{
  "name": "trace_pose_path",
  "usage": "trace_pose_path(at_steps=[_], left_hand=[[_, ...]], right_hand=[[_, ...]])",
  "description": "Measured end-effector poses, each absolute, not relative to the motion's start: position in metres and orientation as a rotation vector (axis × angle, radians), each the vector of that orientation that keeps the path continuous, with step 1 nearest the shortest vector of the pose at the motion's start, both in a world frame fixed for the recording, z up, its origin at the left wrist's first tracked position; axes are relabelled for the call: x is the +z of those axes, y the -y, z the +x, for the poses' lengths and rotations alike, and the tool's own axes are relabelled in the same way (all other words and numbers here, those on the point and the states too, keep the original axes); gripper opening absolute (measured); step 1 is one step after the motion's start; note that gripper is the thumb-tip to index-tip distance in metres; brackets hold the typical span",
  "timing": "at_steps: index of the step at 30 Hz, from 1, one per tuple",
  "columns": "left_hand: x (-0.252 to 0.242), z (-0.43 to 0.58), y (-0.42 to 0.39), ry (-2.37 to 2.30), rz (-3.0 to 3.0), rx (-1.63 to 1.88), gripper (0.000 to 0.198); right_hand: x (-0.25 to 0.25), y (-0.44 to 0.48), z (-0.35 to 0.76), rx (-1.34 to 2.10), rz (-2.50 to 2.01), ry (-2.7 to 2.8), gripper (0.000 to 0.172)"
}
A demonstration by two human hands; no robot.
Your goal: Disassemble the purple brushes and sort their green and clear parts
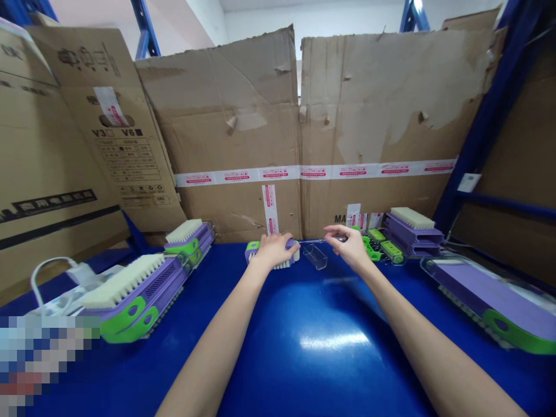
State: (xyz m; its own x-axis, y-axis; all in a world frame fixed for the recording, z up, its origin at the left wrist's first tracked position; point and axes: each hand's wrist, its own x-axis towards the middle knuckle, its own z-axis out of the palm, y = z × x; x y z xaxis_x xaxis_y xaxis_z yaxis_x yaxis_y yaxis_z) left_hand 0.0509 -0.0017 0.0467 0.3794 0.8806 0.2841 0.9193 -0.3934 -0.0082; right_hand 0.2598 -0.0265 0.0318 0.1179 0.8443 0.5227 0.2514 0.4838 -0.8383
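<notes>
Purple-and-green brush (293, 245) lies bristles down on the blue table (278, 370), directly beneath the left hand (273, 250). Its green end shows past that hand at 9 o'clock, its pale bristles at 5 o'clock, and its other end beyond the thumb at 3 o'clock. The left fingers are bent over the top, their tips partly hidden on the far side; the thumb stands apart from them, against the brush, so the hand holds it.

At 3 o'clock from the brush, the right hand (347, 245) pinches the handle of a thin-shafted tool (313, 241) between thumb and fingers. The shaft points to 9 o'clock, toward the brush; whether its tip touches cannot be told. Just below the shaft, between the 2 hands, sits a clear plastic tray (320, 264).

Green parts (392, 252) lie farther out at 3 o'clock, beside a purple stack (414, 240). Between 8 and 9 o'clock from the brush, well apart, rest stacked brushes (158, 284). Cardboard panels (234, 139) stand at 12 o'clock.
</notes>
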Motion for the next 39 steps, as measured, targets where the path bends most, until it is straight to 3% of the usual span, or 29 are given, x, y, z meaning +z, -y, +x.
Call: trace_pose_path(at_steps=[7, 18, 31, 39], left_hand=[[0.043, 0.052, -0.001, 1.562, -2.565, -0.475, 0.032], [0.043, 0.054, -0.003, 1.641, -2.594, -0.512, 0.033], [0.039, 0.058, -0.003, 1.589, -2.517, -0.523, 0.033], [0.041, 0.051, -0.005, 1.597, -2.654, -0.529, 0.032]], right_hand=[[0.027, 0.022, 0.257, 0.61, -1.02, 1.415, 0.035], [0.02, 0.028, 0.249, 0.215, -1.312, 1.929, 0.027], [0.021, 0.036, 0.247, 0.004, -1.779, 2.193, 0.045], [0.036, 0.044, 0.246, -0.231, -1.774, 2.201, 0.04]])
